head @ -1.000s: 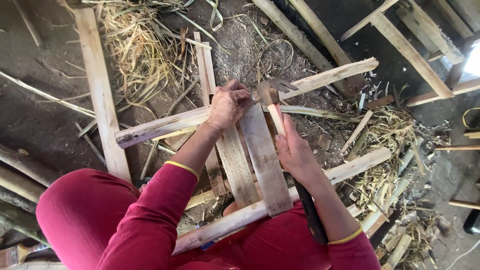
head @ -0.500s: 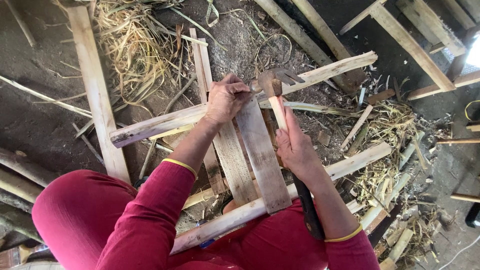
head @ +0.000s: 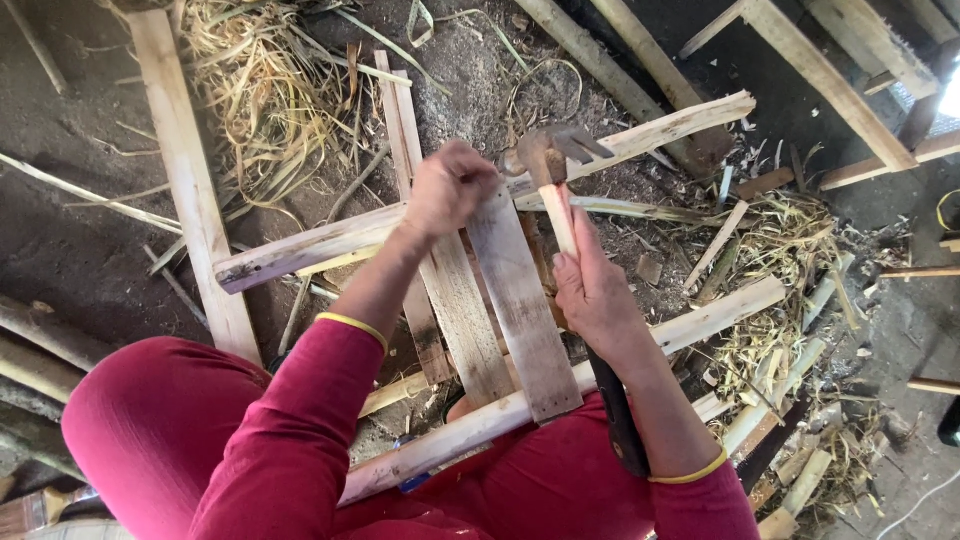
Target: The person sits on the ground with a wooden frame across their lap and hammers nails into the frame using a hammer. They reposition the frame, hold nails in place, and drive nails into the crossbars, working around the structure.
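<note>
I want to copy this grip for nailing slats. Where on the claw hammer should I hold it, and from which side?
Grip the claw hammer on its pale wooden handle, well below the metal head, as the right hand does now. Come from the near, right side, since the handle runs back toward the person and the left hand sits on the slat to the left of the head.

One head camera, looking steeply down over your own arms.

You see from above and close in: your left hand (head: 447, 190) sits just left of the hammer (head: 553, 190) gripped by your right hand (head: 597, 295), mid-frame, with your knees at the bottom edge and the littered ground beyond the grip. There is no second view to share it.
</note>
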